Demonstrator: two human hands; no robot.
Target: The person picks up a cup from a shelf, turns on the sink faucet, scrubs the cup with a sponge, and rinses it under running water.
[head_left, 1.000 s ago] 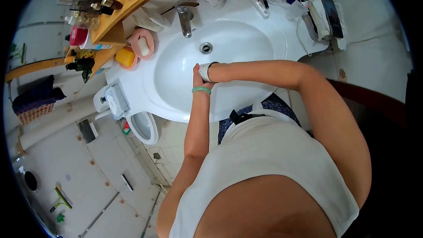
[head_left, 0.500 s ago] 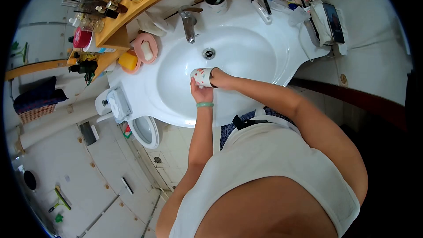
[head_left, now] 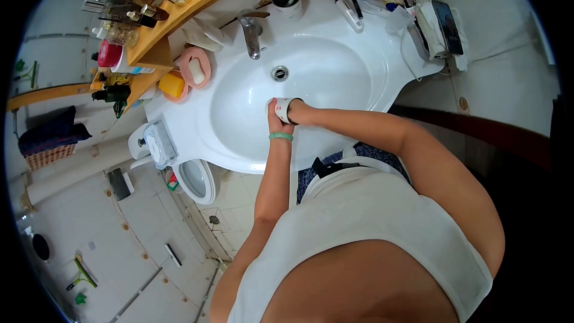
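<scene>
A white cup (head_left: 283,109) with small red marks lies on its side over the front part of the white sink basin (head_left: 239,113). My left hand (head_left: 277,121), with a green bangle at the wrist, is wrapped round the cup from below and from its left. From the right, my right hand (head_left: 302,113) reaches into the cup's open mouth, and its fingers are hidden inside. The metal faucet (head_left: 251,36) stands behind the basin, with the drain (head_left: 280,73) beyond the cup.
Another cup (head_left: 287,3) with a toothbrush stands behind the basin. Two pink soap dishes (head_left: 206,66) sit at the left. A wooden shelf (head_left: 156,36) holds several bottles. At the right, a phone (head_left: 446,27) leans on a white pack. A toilet (head_left: 196,180) is below left.
Since half a second ago, the cup has turned in my left hand and less of its patterned side shows. My right hand stays at its mouth, and the camera view has shifted slightly.
</scene>
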